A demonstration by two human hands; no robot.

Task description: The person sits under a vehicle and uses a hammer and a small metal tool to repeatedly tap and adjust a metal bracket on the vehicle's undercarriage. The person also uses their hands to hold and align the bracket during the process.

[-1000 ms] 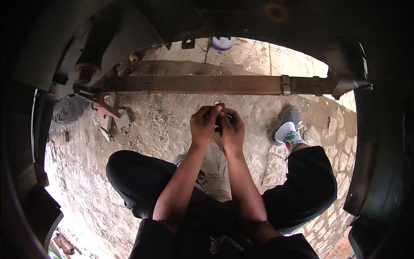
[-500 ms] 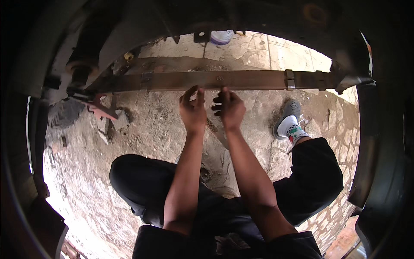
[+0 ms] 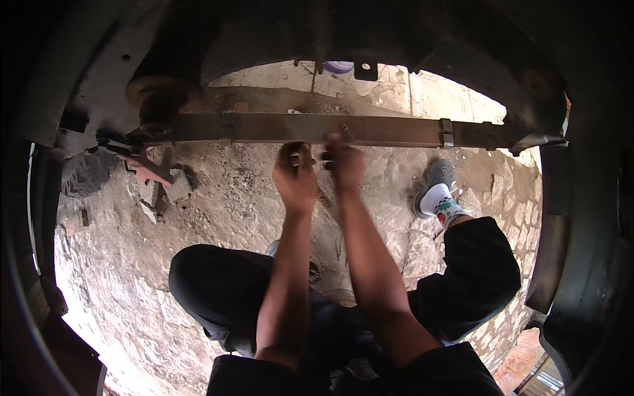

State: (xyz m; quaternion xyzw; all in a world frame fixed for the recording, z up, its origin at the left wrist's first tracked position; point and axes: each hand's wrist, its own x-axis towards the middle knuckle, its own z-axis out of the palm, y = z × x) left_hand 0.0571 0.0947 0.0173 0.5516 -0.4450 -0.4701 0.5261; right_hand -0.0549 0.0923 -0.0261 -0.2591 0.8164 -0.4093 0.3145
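Note:
A rusty steel bar [image 3: 396, 131] with metal clamps crosses the upper middle, a small round fitting [image 3: 343, 127] on its face. Just below it my left hand [image 3: 295, 175] is closed with fingers curled; what it holds, if anything, is too small or hidden to tell. Beside it, slightly right, my right hand [image 3: 343, 165] reaches up to the bar under that fitting, its fingers smeared by motion, so its grip is unclear. Partly behind the forearms, a long narrow object [image 3: 325, 204] lies on the ground.
Dark metal bodywork [image 3: 264, 33] frames the top and both sides. At left are a red metal piece [image 3: 148, 170], stone chunks [image 3: 177, 188] and a treaded tire [image 3: 86, 175]. My bent legs [image 3: 472, 277] and shoed foot [image 3: 432, 195] rest on rough ground [image 3: 231, 198].
My hands, together over a small thing a second ago, separated and rose toward the bar. The left hand's fingers have curled more since half a second ago; the view has shifted slightly.

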